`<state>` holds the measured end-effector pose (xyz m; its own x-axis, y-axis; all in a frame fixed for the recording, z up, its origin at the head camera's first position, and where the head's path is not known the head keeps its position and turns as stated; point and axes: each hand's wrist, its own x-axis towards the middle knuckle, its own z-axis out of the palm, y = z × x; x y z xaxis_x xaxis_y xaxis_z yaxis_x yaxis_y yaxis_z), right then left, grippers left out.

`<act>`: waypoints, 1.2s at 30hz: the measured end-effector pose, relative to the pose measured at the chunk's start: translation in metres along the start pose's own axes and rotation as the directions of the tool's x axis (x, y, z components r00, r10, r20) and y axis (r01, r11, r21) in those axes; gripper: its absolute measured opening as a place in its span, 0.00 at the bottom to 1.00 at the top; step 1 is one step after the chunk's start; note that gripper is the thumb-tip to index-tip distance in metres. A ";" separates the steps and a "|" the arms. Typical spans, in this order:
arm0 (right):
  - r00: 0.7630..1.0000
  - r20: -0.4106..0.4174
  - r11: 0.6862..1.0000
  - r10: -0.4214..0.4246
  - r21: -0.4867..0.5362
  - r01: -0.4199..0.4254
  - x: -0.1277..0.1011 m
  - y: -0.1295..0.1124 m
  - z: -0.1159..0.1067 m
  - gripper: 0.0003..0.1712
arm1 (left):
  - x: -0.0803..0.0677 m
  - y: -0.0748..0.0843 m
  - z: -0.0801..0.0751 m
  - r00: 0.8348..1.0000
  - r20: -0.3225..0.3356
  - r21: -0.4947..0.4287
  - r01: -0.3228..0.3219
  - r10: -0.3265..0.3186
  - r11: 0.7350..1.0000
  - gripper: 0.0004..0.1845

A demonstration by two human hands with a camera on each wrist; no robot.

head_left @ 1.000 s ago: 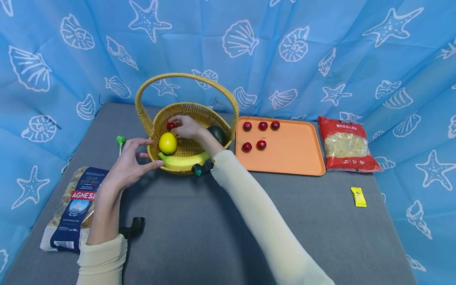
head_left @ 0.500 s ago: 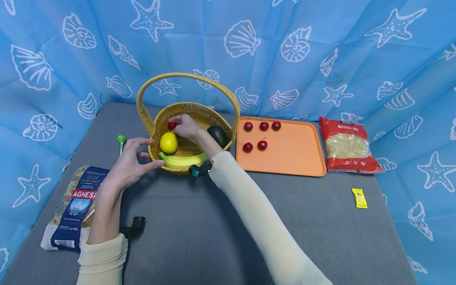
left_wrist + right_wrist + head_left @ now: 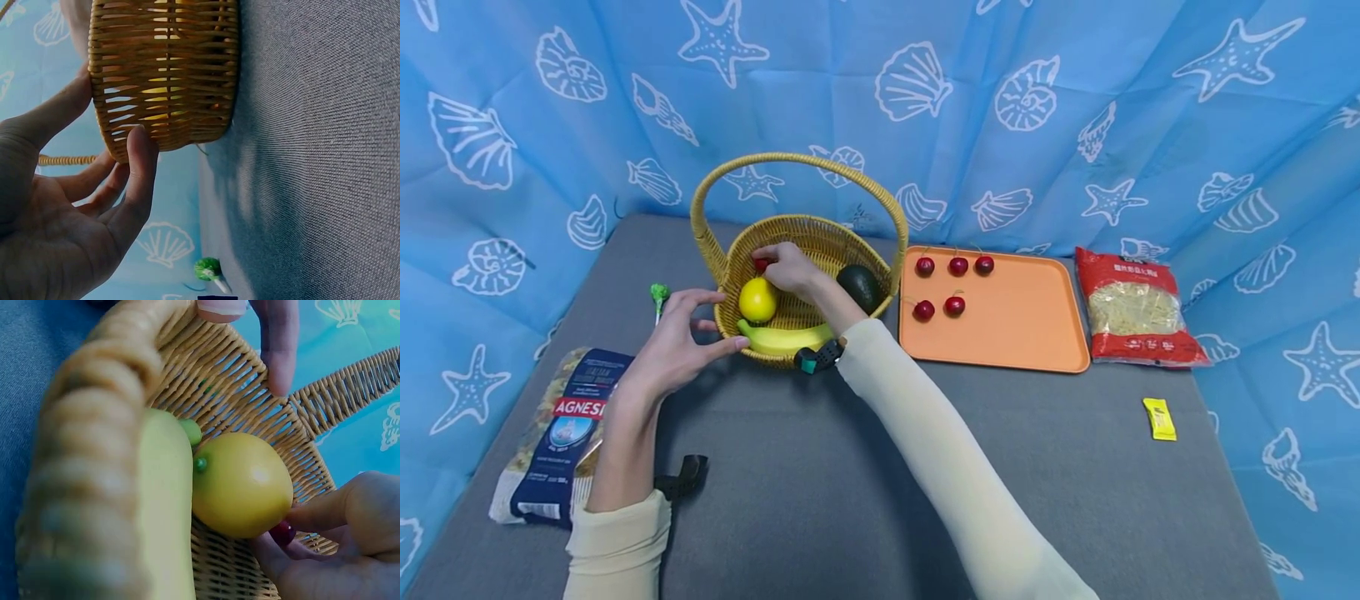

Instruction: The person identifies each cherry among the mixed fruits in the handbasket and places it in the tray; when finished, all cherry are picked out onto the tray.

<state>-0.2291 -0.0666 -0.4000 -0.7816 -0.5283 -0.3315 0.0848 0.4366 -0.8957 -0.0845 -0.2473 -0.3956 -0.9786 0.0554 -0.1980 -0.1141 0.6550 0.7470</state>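
Cherry (image 3: 762, 264), small and red, sits pinched in the right hand (image 3: 792, 268) inside the wicker basket (image 3: 850, 242), behind the lemon (image 3: 757, 300); the left hand (image 3: 672, 346) braces the rim with relaxed fingers. The left wrist view shows fingertips (image 3: 142, 144) steadying the weave. The right wrist view shows the cherry (image 3: 282, 532) tucked between fingers (image 3: 315, 515) beside the lemon, above the banana (image 3: 164, 506).

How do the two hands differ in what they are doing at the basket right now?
The right hand is inside the basket, fingers pinching a red cherry beside the lemon; the left hand is outside it. The right hand's fingers are curled round the fruit, while the left hand's are straight, thumb and fingertips touching the wicker wall. Both arms wear cream sleeves.
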 end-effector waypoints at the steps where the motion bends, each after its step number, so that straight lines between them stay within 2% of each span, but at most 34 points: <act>1: 1.000 0.000 1.000 0.005 0.007 -0.005 0.000 0.000 0.000 0.32 | 0.000 0.000 0.000 1.000 0.001 0.002 0.001 -0.001 1.000 0.45; 8: 0.999 -0.027 0.999 0.025 0.030 -0.024 -0.002 0.001 -0.002 0.29 | 0.000 0.000 0.000 1.000 0.008 0.008 0.003 -0.003 1.000 0.46; 13: 0.996 -0.082 0.997 0.024 0.073 -0.018 -0.003 0.003 -0.005 0.25 | 0.000 0.001 0.000 1.000 0.004 0.011 0.007 -0.007 1.000 0.46; 19: 0.983 -0.172 0.998 -0.056 0.014 0.059 -0.005 0.006 -0.012 0.17 | 0.000 0.002 0.000 1.000 -0.002 0.015 0.006 -0.006 1.000 0.46; 23: 0.972 -0.202 0.993 -0.116 -0.010 0.117 -0.011 0.005 -0.017 0.16 | 0.000 0.001 -0.001 1.000 0.001 0.017 0.000 0.000 1.000 0.47; 30: 0.956 -0.118 0.963 -0.268 -0.006 0.270 -0.046 -0.002 -0.035 0.15 | -0.001 0.001 -0.002 1.000 0.009 0.017 0.006 -0.006 1.000 0.46; 36: 0.923 -0.068 0.925 -0.379 0.001 0.380 -0.103 -0.001 -0.064 0.18 | -0.001 0.000 -0.001 1.000 0.008 0.016 0.005 -0.005 1.000 0.47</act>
<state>-0.1881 0.0343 -0.3459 -0.7958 -0.6031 0.0536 -0.2176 0.2022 -0.9549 -0.0842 -0.2481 -0.3942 -0.9766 0.0577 -0.2070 -0.1165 0.6675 0.7355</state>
